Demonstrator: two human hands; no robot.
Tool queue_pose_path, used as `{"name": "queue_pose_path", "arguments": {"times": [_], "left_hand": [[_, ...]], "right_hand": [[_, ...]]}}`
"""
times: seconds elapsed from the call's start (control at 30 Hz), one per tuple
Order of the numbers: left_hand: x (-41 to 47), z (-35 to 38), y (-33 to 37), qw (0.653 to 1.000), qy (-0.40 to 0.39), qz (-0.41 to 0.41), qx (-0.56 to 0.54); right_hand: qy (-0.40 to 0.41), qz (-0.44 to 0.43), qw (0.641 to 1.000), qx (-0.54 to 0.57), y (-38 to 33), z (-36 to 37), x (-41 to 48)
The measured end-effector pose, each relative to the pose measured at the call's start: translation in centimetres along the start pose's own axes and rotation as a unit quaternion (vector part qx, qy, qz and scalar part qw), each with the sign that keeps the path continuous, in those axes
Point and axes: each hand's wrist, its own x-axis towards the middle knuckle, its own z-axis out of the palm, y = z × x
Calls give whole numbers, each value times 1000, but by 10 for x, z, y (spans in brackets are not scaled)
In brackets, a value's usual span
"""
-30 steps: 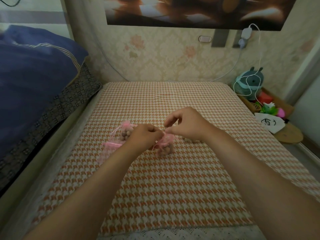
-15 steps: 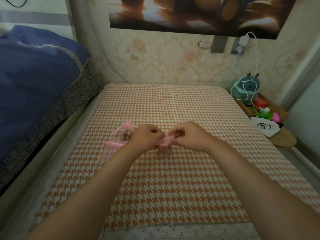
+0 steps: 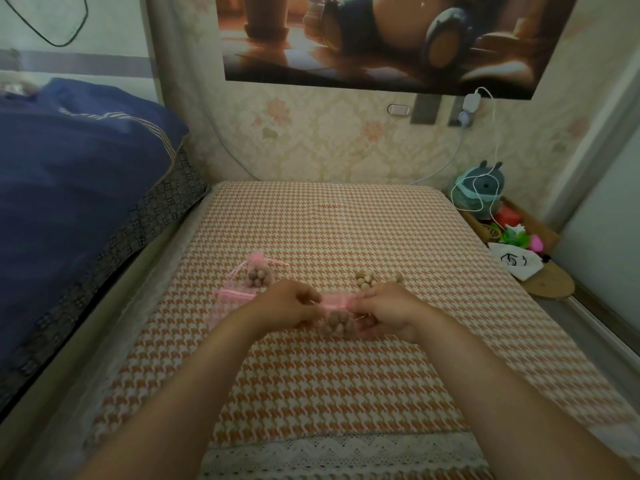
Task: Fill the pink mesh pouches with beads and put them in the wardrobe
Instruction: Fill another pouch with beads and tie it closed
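Tightly curled, the fingers of the left hand [image 3: 287, 304] and the right hand [image 3: 388, 311] pinch the gathered neck of a pink pouch [image 3: 337, 302] from opposite sides. Each thumb closes against a forefinger there, though the blur makes it hard to say whether they hold the mesh or its drawstring. The pouch sits between the two hands with its belly full of brown beads [image 3: 336, 322], low on the checked cloth [image 3: 346, 220]. Both forearms reach in from the near edge, where the cloth ends in a lace trim [image 3: 346, 452].

Just beyond the right hand lie loose beads [image 3: 366, 280] in a small heap, with a few more a little to the right. Beyond the left hand, a second pouch [image 3: 258, 277] lies filled and drawn shut. Near it, left of the left wrist, a flat pouch [image 3: 225, 306] lies on the cloth.

Farther out, a blue quilt [image 3: 69, 185] is piled to the left. A poster [image 3: 381, 36] hangs on the papered wall ahead, with a charger [image 3: 471, 102] plugged in below it. A teal plush toy [image 3: 479, 188] stands in the right corner, wrapped in a white cable.
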Motion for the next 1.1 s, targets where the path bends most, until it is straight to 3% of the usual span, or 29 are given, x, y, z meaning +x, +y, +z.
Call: {"name": "queue_pose_path", "arguments": {"times": [0.1,0.43,0.6,0.93,1.1], "left_hand": [[2,0,-2,998,30,16,43],[17,-3,-12,996,80,-17,34],[20,-1,-11,995,89,-47,-4],[13,-11,-16,974,68,-136,-170],[13,-7,-6,924,80,-175,-332]], "right_hand": [[0,-11,1000,5,2,-2,2],[2,-18,998,-54,9,-16,21],[67,-31,996,-48,10,-15,26],[47,71,979,184,5,-12,30],[14,59,898,436,-3,-3,23]]}}
